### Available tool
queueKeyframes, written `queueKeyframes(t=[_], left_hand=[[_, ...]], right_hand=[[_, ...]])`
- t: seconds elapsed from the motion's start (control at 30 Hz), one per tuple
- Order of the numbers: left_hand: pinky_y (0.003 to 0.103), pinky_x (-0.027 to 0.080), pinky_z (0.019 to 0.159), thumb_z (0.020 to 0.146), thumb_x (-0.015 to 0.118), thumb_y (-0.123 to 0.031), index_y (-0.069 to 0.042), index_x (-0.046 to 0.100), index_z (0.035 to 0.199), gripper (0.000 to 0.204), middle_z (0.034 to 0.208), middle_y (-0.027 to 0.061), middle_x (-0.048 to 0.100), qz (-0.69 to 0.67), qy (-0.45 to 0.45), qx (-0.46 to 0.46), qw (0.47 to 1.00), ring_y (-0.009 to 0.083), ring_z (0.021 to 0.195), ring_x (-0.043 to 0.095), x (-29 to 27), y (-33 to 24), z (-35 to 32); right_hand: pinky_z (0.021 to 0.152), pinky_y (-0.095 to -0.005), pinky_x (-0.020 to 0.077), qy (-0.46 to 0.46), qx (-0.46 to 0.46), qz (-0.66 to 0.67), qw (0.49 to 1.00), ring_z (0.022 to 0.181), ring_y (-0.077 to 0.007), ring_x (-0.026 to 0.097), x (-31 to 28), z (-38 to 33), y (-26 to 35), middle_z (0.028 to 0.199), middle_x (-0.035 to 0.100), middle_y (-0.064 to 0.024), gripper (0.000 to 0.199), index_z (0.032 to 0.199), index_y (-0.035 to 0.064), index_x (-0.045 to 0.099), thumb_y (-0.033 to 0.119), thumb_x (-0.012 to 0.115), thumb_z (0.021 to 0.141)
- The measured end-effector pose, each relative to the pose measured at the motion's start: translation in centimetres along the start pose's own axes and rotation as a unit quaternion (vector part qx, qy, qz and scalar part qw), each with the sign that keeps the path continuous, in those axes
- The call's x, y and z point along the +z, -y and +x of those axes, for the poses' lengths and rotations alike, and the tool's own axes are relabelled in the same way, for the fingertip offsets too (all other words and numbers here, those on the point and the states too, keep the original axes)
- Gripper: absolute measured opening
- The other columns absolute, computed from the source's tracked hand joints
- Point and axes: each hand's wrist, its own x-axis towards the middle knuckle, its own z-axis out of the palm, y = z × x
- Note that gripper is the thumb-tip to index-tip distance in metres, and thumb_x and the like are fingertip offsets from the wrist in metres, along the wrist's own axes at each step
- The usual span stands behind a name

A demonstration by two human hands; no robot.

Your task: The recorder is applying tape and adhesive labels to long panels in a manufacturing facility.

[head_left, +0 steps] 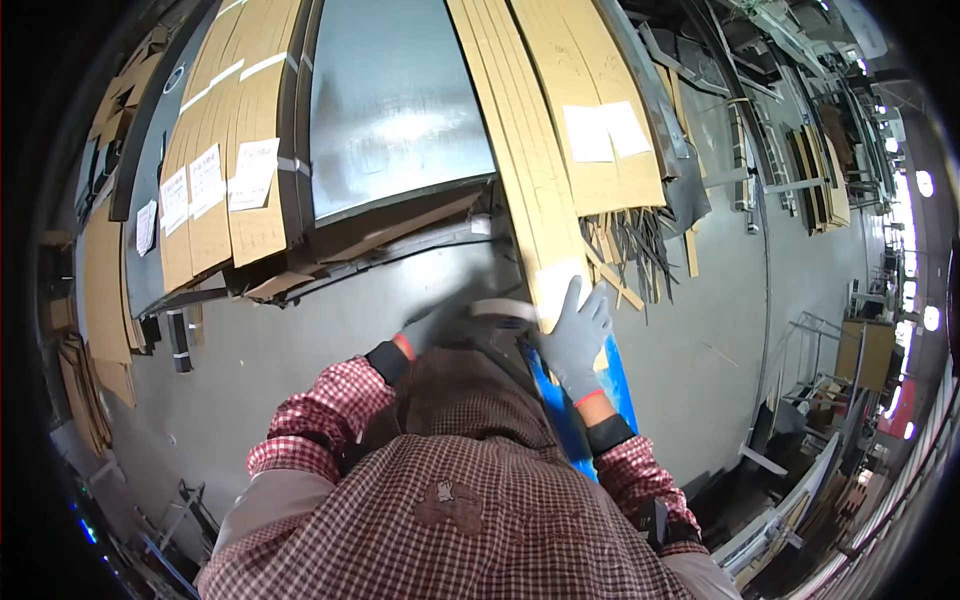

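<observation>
My right hand, in a grey glove, lies flat with fingers spread on the near end of a long cardboard strip. A white sheet lies on that end, partly under my fingertips. To the left, my left hand, also gloved, is smeared by motion in front of my body. Right beside it is a pale ring-shaped thing that looks like a tape roll; whether my left fingers touch it is unclear. A blue surface shows below my right hand.
A shiny grey sheet lies left of the strip. Strapped cardboard packs with paper labels stand farther left. Right of the strip is a wide cardboard pack with papers, above thin dark strips. Racks line the right side.
</observation>
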Motion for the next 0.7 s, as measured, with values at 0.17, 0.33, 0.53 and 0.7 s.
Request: queueKeyframes(t=[0.17, 0.33, 0.53, 0.7], left_hand=[[0.041, 0.054, 0.071, 0.087, 0.061, -0.034, -0.007, 0.066, 0.103, 0.032, 0.088, 0.0159, 0.069, 0.239, -0.165, 0.018, 0.957, 0.0325, 0.081, 0.068, 7.5, -5.7, 9.3], [0.045, 0.053, 0.069, 0.086, 0.062, -0.038, -0.015, 0.062, 0.11, 0.033, 0.086, 0.0148, 0.069, 0.439, -0.074, -0.05, 0.894, 0.0334, 0.076, 0.069, 7.6, -4.3, 9.7], [0.045, 0.052, 0.061, 0.083, 0.065, -0.039, -0.006, 0.054, 0.124, 0.053, 0.076, 0.0169, 0.066, 0.429, -0.153, 0.009, 0.89, 0.0354, 0.066, 0.066, 8.6, -4.7, 8.3], [0.042, 0.043, 0.042, 0.084, 0.061, -0.034, -0.004, 0.056, 0.117, 0.045, 0.06, 0.0117, 0.061, 0.516, -0.202, 0.102, 0.826, 0.0279, 0.046, 0.057, 9.9, -2.9, 8.6]], right_hand=[[0.101, -0.0481, 0.0395, 0.18, 0.033, 0.394, 0.901, 0.118, -0.0399, 0.051, -2.2, 0.1, -4.1, 0.132, 0.051, -0.026, 0.077, 0.135, -0.0027, 0.044, 0.037, 0.072, 0.076], [0.091, -0.0405, 0.0475, 0.106, -0.027, 0.311, 0.944, 0.105, -0.0364, 0.058, -8.8, 1.6, -7.8, 0.107, 0.061, -0.0232, 0.049, 0.121, -0.0015, 0.052, 0.024, 0.067, 0.081], [0.064, -0.0441, 0.0501, 0.349, -0.257, -0.001, 0.901, 0.074, -0.0348, 0.068, -8.1, 12.2, -7.5, 0.076, 0.067, -0.0126, 0.024, 0.107, 0.0059, 0.058, 0.021, 0.058, 0.088], [0.072, -0.0466, 0.0521, 0.404, -0.377, -0.221, 0.804, 0.087, -0.0346, 0.068, 2.5, 14.8, -12.9, 0.088, 0.069, -0.0165, 0.025, 0.105, 0.0146, 0.065, 0.031, 0.055, 0.09]])
